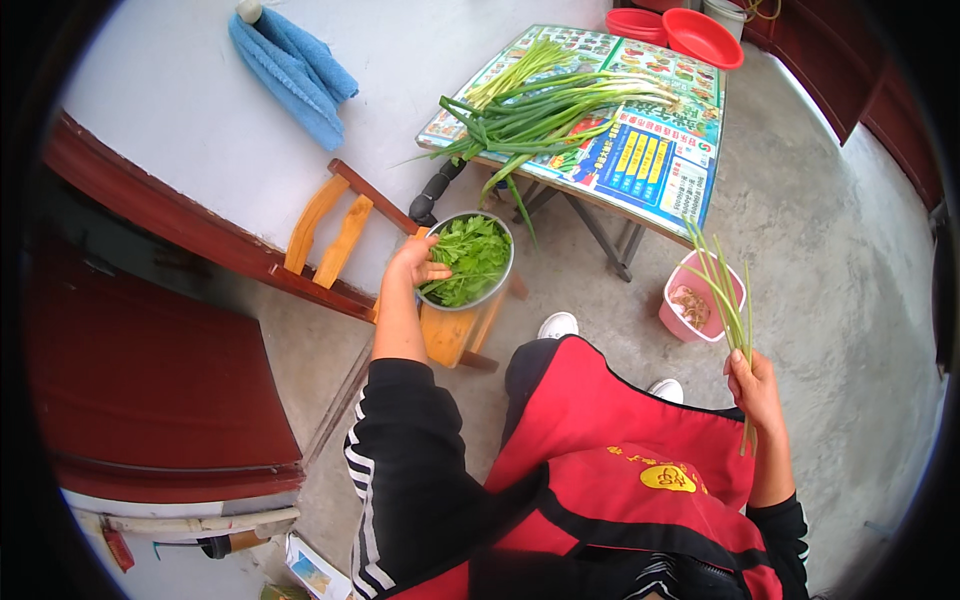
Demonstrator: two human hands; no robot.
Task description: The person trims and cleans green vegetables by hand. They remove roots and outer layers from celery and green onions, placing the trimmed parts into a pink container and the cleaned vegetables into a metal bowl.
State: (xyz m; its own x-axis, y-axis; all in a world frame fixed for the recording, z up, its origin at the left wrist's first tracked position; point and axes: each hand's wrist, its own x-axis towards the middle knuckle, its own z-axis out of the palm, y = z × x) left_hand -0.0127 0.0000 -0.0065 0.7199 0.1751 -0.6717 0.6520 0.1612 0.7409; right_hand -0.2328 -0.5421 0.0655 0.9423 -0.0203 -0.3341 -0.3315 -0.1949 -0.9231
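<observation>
My left hand (418, 262) is at the near left rim of a round metal bowl (512, 259). Its thumb and fingers are spread apart and touch the leafy greens (472, 255), which look like celery leaves and fill the bowl. The bowl stands on the seat of a wooden chair (442, 334). Out to the right, my right hand (756, 386) grips a bunch of long, thin green stems (724, 292). Their upper ends extend over a pink plastic bin (679, 326), and the lower ends hang below my fist. Trimmed scraps (690, 306) lie in the bin.
Ahead stands a folding table (694, 176) with a printed cover. Spring onions (540, 112) and a bunch of thin green stalks (532, 67) lie on it, some leaves drooping over the edge. Red plastic basins (701, 37) sit behind. A blue towel (292, 75) hangs on the wall.
</observation>
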